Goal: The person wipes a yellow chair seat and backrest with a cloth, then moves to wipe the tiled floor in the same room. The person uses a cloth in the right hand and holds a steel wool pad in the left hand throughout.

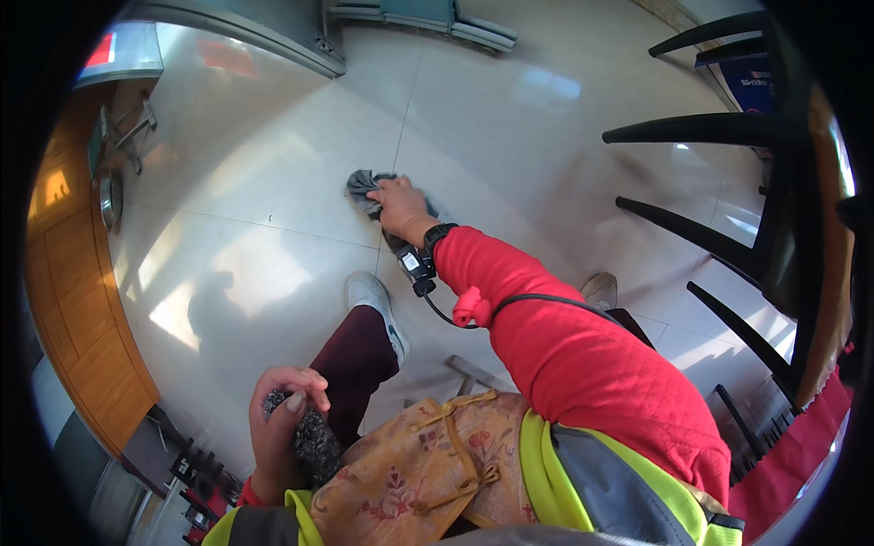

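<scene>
My right hand [403,208], at the end of a red quilted sleeve, presses a crumpled grey cloth [363,185] against the pale tiled floor [328,136]. A black strap and a small black device [415,265] with a cable are at that wrist. Close to my body at the lower left, my left hand [283,416] is curled around a dark steel wool scourer [315,440]. My grey-white shoe [369,293] stands on the tiles just below the cloth, and a brown shoe [601,290] is farther right.
Black chair legs [689,128] reach in from the right. An orange-brown wooden cabinet [89,307] runs along the left, with a folding metal stand [133,130] and a metal bowl [109,198] beside it. A metal-framed door [273,34] is at the top. Part of a low stool [474,372] shows beneath me.
</scene>
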The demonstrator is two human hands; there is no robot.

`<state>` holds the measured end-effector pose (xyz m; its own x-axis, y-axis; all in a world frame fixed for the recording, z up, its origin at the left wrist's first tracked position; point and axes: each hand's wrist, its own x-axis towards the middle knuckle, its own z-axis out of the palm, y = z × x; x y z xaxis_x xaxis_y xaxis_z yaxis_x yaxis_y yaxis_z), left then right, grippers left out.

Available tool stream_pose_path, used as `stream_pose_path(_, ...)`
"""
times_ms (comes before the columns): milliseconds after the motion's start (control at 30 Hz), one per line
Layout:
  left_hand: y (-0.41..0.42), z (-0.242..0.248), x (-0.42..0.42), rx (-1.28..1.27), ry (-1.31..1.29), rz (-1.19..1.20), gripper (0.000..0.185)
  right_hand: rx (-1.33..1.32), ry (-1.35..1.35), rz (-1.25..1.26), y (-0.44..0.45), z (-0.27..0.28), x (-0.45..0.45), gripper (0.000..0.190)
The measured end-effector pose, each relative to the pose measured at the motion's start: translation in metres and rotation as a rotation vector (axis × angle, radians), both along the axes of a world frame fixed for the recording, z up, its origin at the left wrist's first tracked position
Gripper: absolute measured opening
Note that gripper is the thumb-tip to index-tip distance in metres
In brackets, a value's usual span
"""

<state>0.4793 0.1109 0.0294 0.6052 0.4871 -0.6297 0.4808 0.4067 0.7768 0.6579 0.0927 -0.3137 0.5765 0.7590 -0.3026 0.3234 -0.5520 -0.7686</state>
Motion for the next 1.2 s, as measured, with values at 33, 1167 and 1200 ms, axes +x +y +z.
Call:
stream_pose_path(33, 0.000, 0.001, -0.001, -0.026, -0.016, 0.001, 0.022, 0.031, 0.116, -0.092, 0.002, 0.012, -0.002, 0.041)
stream_pose_path(1167, -0.005, 0.012, -0.017, -0.060, -0.107, 0.052, 0.015, 0.454, 0.892, -0.564, -0.117, 0.090, 0.106, 0.052)
stream_pose_path(1200, -0.001, 0.010, -0.013, -0.065, -0.108, 0.059, 0.014, 0.485, 0.894, -0.562, -0.116, 0.094, 0.119, 0.048)
